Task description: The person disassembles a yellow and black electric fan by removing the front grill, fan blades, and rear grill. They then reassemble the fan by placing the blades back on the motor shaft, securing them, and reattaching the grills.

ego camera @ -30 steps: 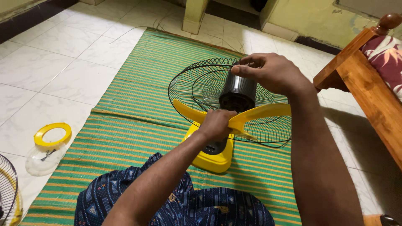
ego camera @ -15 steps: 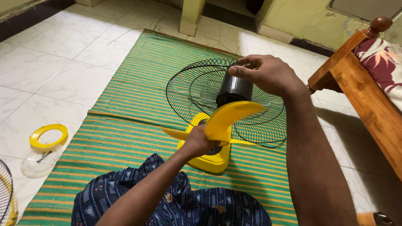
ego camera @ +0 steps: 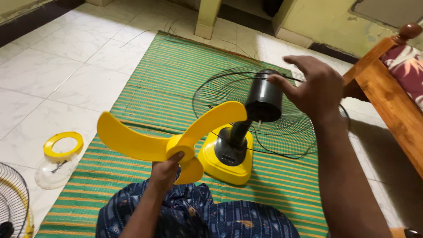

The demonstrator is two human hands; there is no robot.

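A yellow ring [ego camera: 63,144] and a wire grille [ego camera: 13,202] are lying off the mat's [ego camera: 167,75] left edge. The left hand [ego camera: 164,172] is gripping the yellow blade [ego camera: 169,136] by its hub, near the mat's near edge. Beyond, the right hand [ego camera: 315,88], half open, is touching the fan's motor [ego camera: 263,97] before the rear guard [ego camera: 220,92].

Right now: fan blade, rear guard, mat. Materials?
Fan blade in the left hand: looks like moulded plastic, one even yellow, smooth with a soft sheen. Rear guard behind the motor housing, which the right hand touches: thin dark wire, likely coated metal. Mat: woven green and yellow strips, matte; plastic or reed, can't tell.
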